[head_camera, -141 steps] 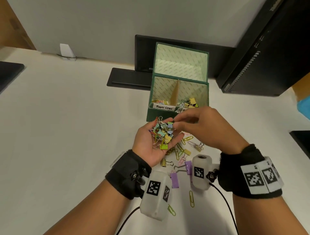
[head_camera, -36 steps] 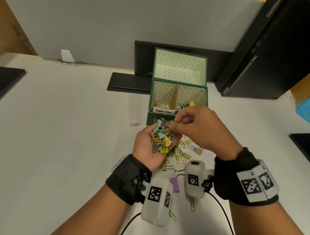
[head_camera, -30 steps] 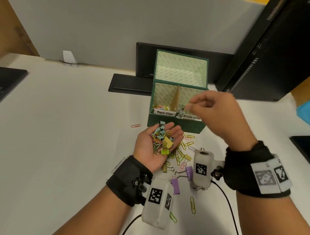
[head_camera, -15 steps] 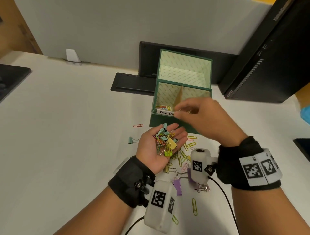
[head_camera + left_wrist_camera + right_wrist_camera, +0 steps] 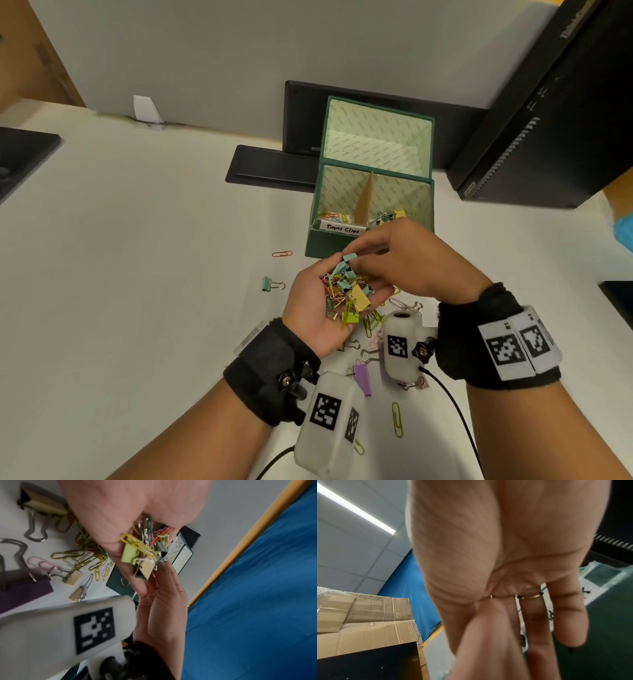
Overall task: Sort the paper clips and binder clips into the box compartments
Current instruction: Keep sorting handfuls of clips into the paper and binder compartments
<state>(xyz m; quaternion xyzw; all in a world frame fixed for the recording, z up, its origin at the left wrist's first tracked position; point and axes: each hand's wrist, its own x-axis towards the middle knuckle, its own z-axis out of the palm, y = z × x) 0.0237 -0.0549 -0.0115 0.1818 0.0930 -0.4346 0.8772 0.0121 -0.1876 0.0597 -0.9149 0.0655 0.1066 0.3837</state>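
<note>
Tangling first among the risks: paper-clip wire and binder-clip handles interlocked in the heap of clips (image 5: 346,291), so likely to drag neighbours out along with the pale blue binder clip (image 5: 350,257) on lifting. Result, judged from here: strays scattered over the tabletop (image 5: 137,274), or a paper clip carried by mistake into the binder side of the box (image 5: 329,244).

Spillage second. Left grip (image 5: 322,308) turned palm-up and cupped round the heap, fingers curled at its far edge; seen from the left wrist, yellow and beige binder clips poking out between palm and fingers, close to sliding off with any tilt. Already loose on the tabletop: teal binder clip (image 5: 270,284), red paper clip (image 5: 282,254), purple binder clip (image 5: 362,377), green paper clip (image 5: 396,419), more beneath the hands.

Weak hold third. Right grip (image 5: 411,263) apparently clenched on the pale blue binder clip by thumb and forefinger only, other fingers loosely bent; contact not confirmed from the right wrist, where little but palm visible.

Pale blue binder clip at the top far edge of the heap, by the left fingertips, pinched from the right. Box just beyond both hands, lid up; paper-clip compartment (image 5: 334,216) left of the divider, binder-clip compartment (image 5: 388,215) right of it, just past the right knuckles.
</note>
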